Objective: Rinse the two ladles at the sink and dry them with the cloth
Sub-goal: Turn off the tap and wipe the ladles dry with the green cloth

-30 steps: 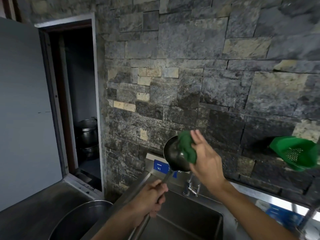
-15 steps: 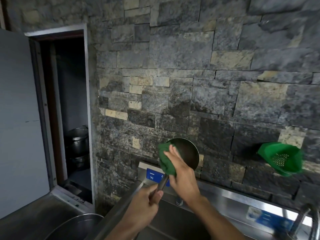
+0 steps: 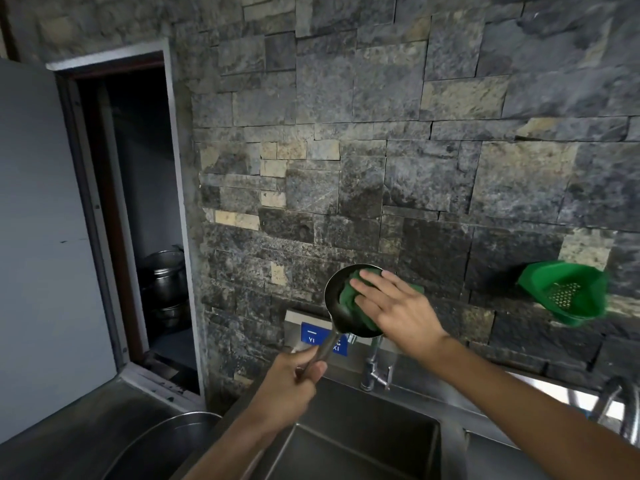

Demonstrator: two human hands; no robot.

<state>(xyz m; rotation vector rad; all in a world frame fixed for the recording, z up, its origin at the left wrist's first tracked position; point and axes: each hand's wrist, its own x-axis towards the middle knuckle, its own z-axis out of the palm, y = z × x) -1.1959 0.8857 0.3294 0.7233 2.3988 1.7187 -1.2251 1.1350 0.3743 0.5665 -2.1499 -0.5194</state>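
Observation:
A steel ladle [image 3: 335, 299] is held upright over the sink [image 3: 363, 441], its round bowl facing me in front of the stone wall. My left hand [image 3: 294, 379] grips its handle low down. My right hand [image 3: 391, 303] presses a green cloth [image 3: 349, 296] flat into the bowl, fingers spread over it; part of the cloth sticks out behind the hand. Only one ladle is in view.
A tap [image 3: 375, 370] stands behind the sink, with another tap [image 3: 620, 403] at the far right. A green plastic strainer [image 3: 568, 296] hangs on the wall to the right. A large steel basin [image 3: 162, 445] sits at lower left. An open doorway shows stacked pots [image 3: 166, 278].
My right hand slid the cloth from the bowl's left rim into the inside of the bowl. The ladle stayed upright in my left hand, and my view shifted slightly.

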